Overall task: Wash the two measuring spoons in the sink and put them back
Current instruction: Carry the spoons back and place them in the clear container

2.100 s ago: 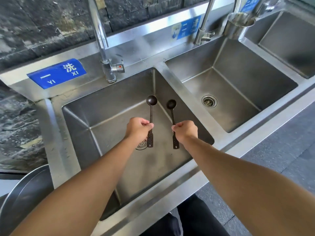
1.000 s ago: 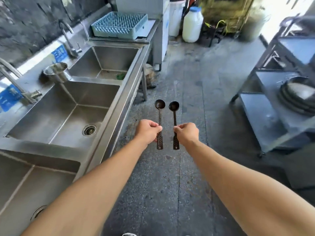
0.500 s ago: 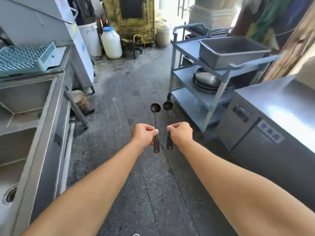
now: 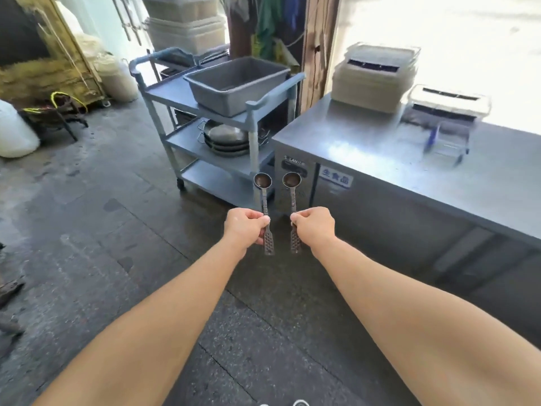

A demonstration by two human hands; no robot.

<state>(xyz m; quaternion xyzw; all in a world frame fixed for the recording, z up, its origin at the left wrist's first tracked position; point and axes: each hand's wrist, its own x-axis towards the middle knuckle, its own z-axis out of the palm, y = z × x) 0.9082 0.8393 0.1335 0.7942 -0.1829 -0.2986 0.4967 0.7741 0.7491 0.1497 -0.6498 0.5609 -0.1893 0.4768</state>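
View has swung off the sink to a steel counter and cart; left hand and right hand each still pinch a measuring spoon, left spoon and right spoon, upright over the floor, so washing looks finished, return pending.

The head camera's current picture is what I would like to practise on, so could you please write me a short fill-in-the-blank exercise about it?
1. Each hand holds one measuring ____.
2. The left hand grips the left spoon by its handle, with its bowl pointing ____.
3. The grey tub sits on the ____ shelf of the cart.
4. The right hand holds the right spoon in front of a steel ____, which has a blue-lettered label.

Missing words: spoon; up; top; counter
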